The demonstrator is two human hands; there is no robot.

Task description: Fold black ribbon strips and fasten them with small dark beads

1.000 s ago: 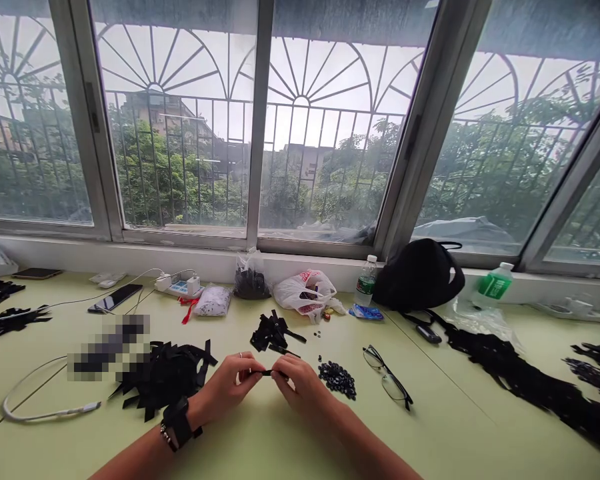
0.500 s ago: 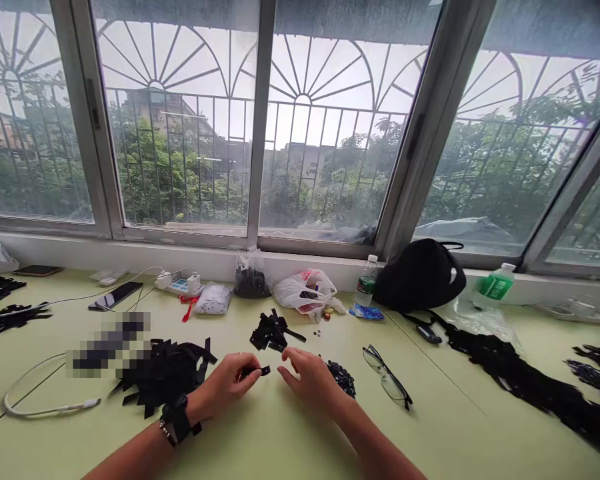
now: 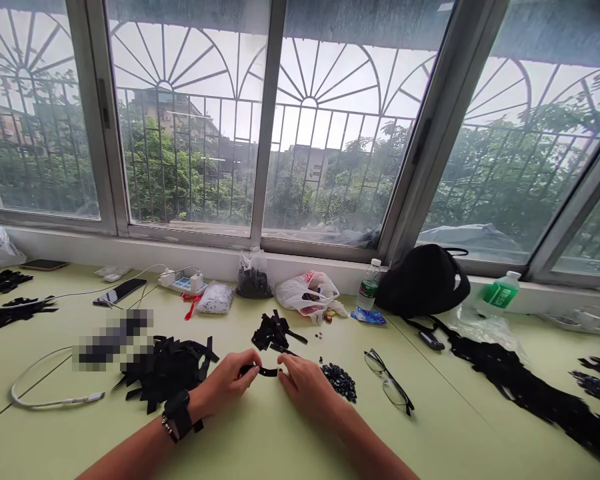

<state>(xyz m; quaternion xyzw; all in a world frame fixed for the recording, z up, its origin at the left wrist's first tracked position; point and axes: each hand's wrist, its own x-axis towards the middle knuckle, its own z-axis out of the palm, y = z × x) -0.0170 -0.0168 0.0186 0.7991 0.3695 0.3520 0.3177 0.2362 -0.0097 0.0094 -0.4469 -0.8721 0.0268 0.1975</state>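
A short black strap [image 3: 269,373] spans the gap between my two hands, just above the table. My left hand [image 3: 230,381], with a dark band on its wrist, is closed around one end of it. At the other end, my right hand [image 3: 307,387] pinches the tip between thumb and fingers. Beside my left hand lies a heap of black strips [image 3: 167,370]. To the right of my right hand is a pile of small shiny black round pieces [image 3: 341,381]. A smaller bunch of black straps [image 3: 275,330] lies just beyond my fingers.
Eyeglasses [image 3: 390,381] lie at right, before a long black heap [image 3: 525,373]. A white cable [image 3: 55,403] curls at left. Along the window stand a phone [image 3: 120,292], a power strip [image 3: 183,283], plastic bags [image 3: 307,293], a bottle [image 3: 367,287] and a black bag [image 3: 423,280].
My right hand has closed in on the free end of the strap, which now reaches across between both hands. The view has shifted slightly.
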